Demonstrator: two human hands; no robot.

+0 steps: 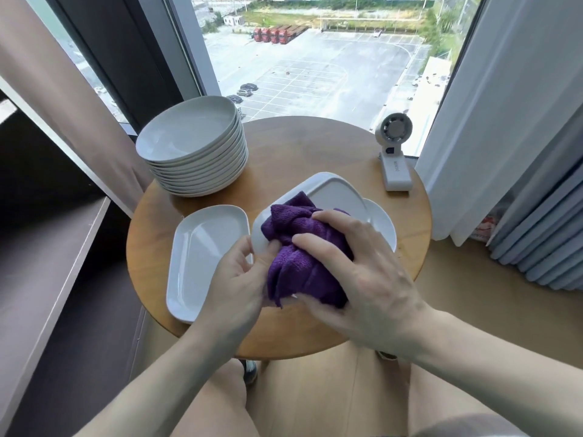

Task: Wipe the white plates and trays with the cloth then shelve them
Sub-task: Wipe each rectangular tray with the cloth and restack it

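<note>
Round and wooden, the table in front of you stands against a tall window that looks down on a parking lot, with pale curtains hanging to your right. Your left hand grips the near edge of a white tray, thumb on the rim and fingers curled underneath, and the tray sits tilted above the middle of the table. Your right hand is curled over a bunched purple cloth, fingers spread across the top and pressing it onto the near half of that tray. Just behind and to the right of it, a second white tray lies on the table, mostly hidden; you may have the held tray resting on it, but the overlap makes that hard to tell. A third white tray lies flat on the table to your left, just beside your left hand. Farther back on the left stands a tall stack of white plates, nested neatly, overhanging the table's rim. At the far right edge of the table a small white fan stands upright on its base. A dark shelf unit runs along the left side of the view, well apart from the trays.
</note>
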